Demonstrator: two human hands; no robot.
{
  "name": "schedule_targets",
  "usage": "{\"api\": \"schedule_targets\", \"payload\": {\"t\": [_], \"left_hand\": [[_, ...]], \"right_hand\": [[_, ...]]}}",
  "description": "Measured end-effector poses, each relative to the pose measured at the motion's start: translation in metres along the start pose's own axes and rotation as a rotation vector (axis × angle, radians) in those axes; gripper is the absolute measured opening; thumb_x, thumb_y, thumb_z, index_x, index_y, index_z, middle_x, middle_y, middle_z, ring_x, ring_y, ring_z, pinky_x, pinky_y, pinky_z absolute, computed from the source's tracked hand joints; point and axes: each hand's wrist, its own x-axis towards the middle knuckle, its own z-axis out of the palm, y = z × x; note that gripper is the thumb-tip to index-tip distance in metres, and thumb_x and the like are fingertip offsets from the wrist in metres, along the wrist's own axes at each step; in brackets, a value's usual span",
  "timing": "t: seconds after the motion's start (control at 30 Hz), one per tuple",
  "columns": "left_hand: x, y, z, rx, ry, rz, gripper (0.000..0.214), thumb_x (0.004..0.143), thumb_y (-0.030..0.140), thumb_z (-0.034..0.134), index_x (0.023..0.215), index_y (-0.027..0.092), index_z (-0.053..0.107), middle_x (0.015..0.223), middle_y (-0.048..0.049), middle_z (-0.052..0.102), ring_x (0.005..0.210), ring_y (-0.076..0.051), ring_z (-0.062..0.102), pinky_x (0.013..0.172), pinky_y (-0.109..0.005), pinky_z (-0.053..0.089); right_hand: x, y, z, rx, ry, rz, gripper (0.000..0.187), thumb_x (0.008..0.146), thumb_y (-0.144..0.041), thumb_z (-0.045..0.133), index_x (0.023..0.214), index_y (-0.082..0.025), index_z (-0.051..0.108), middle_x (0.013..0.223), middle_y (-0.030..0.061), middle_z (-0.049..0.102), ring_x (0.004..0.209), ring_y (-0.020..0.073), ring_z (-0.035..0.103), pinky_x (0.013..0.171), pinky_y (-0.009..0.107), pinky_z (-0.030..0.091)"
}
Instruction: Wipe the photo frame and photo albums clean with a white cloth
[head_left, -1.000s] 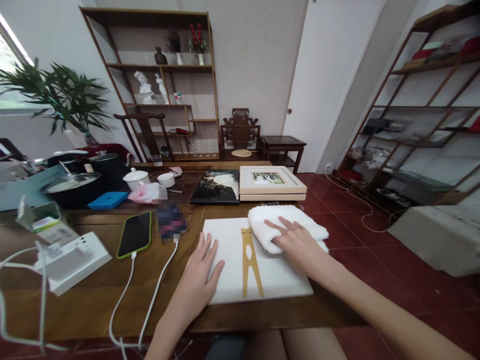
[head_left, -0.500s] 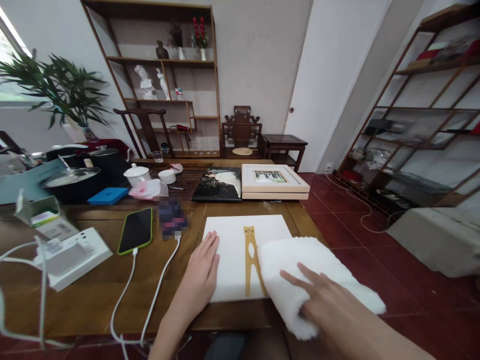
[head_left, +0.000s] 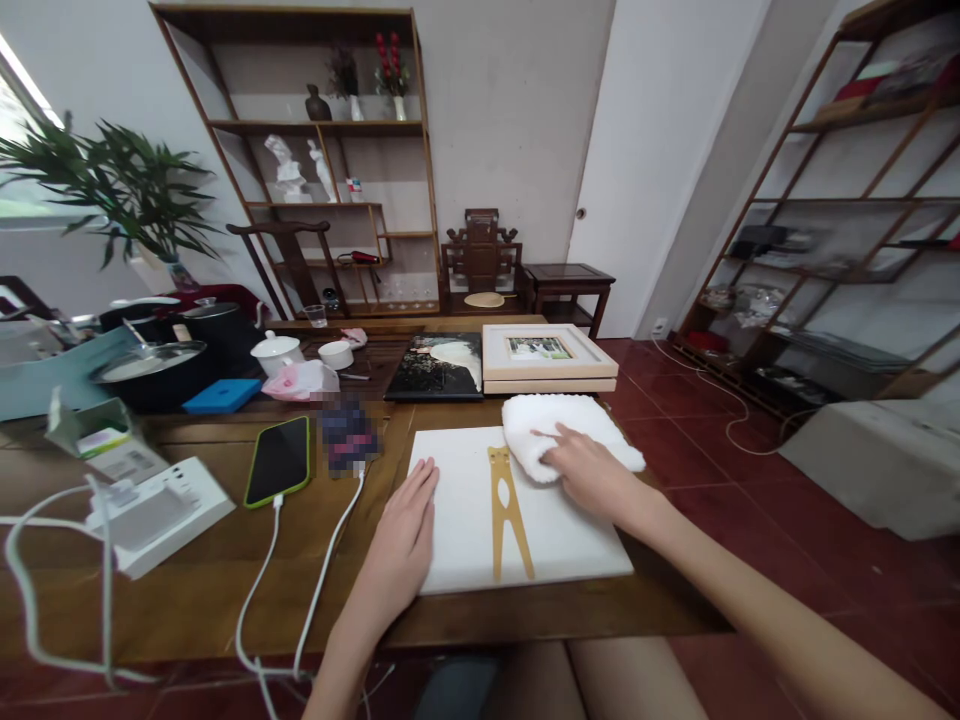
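A white board with a gold stand lies flat on the wooden table in front of me. My left hand rests flat on the board's left edge, fingers stretched out. My right hand presses a fluffy white cloth onto the board's far right corner, fingers spread over it.
Two framed pictures and a dark print lie behind the board. To the left lie a green-cased phone on a white cable, a white box, pots and cups. Shelves line the walls.
My right hand swept the cloth from the board's far right down to its near right edge, then back up to the far right corner. My left hand stayed put.
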Motion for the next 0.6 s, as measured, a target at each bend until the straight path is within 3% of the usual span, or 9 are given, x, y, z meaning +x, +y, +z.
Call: {"api": "schedule_targets", "payload": {"t": [0.1,0.23,0.33,0.47,0.6], "left_hand": [[0.001,-0.001,0.001,0.032,0.006,0.016,0.04,0.085,0.025,0.044,0.122,0.016,0.057,0.139,-0.0106,0.046,0.133,-0.022,0.035,0.113,-0.04,0.02],[0.001,-0.007,0.002,0.152,-0.026,0.074,0.043,0.088,0.025,0.037,0.127,0.012,0.052,0.141,-0.0131,0.043,0.133,-0.023,0.034,0.112,-0.044,0.023],[0.002,-0.012,0.003,0.233,-0.043,0.114,0.045,0.09,0.025,0.032,0.129,0.011,0.049,0.141,-0.0137,0.041,0.133,-0.022,0.034,0.111,-0.045,0.025],[0.002,-0.012,0.002,0.298,-0.053,0.138,0.046,0.091,0.026,0.029,0.129,0.009,0.049,0.141,-0.0145,0.042,0.133,-0.022,0.035,0.111,-0.043,0.027],[0.002,-0.01,0.002,0.327,-0.055,0.135,0.048,0.091,0.025,0.027,0.129,0.005,0.048,0.141,-0.0164,0.041,0.133,-0.023,0.034,0.11,-0.044,0.028]], "right_hand": [[-0.035,-0.016,0.004,0.014,-0.061,-0.01,0.056,0.061,0.01,0.038,0.099,-0.018,0.068,0.141,0.0054,0.041,0.129,0.0355,0.033,0.094,0.052,0.04],[-0.086,-0.04,0.006,0.033,-0.231,-0.062,0.044,0.061,0.003,0.045,0.089,-0.019,0.071,0.143,0.0065,0.036,0.128,0.0428,0.031,0.091,0.064,0.037],[-0.101,-0.045,0.001,0.06,-0.286,-0.074,0.044,0.06,0.001,0.047,0.09,-0.019,0.071,0.142,0.0069,0.036,0.127,0.0431,0.032,0.091,0.064,0.038],[-0.077,-0.033,-0.014,0.115,-0.254,-0.024,0.052,0.059,0.006,0.041,0.098,-0.018,0.068,0.14,0.0078,0.043,0.129,0.0348,0.033,0.095,0.05,0.039],[-0.024,-0.009,-0.019,0.084,-0.124,0.004,0.049,0.063,0.006,0.038,0.096,-0.014,0.068,0.106,0.0143,0.066,0.111,0.0285,0.053,0.088,0.036,0.041]]}}
